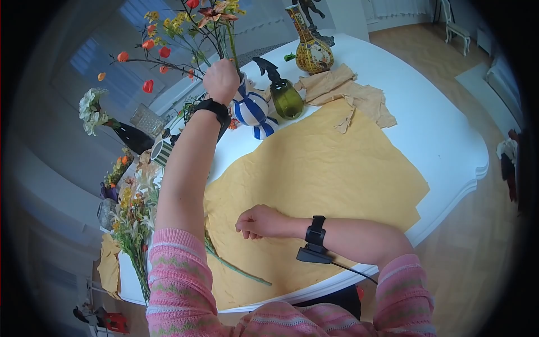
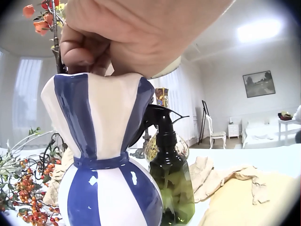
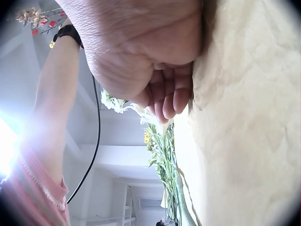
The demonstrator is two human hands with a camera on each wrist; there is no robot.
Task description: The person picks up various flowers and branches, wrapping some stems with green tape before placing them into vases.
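My left hand (image 1: 221, 81) is up at the mouth of a blue-and-white striped vase (image 1: 251, 108), its fingers curled round flower stems just above the rim. Branches with orange-red blossoms (image 1: 147, 86) and a large brownish-orange flower (image 1: 217, 13) spread above it. In the left wrist view, the hand (image 2: 127, 37) hides much of the vase's opening, and a dark stem (image 2: 57, 47) rises beside the fingers. My right hand (image 1: 262, 222) rests low over the yellowish paper (image 1: 314, 168), fingers loosely curled and holding nothing. Near it lies a green stem (image 1: 238, 270) on the paper.
A green spray bottle (image 1: 287, 98) stands right beside the striped vase. Behind are a patterned yellow vase (image 1: 314, 53) and crumpled tan cloth (image 1: 359, 95). Cut flowers (image 1: 133, 224) lie along the table's left side, near a dark vase (image 1: 133, 137) with white blooms.
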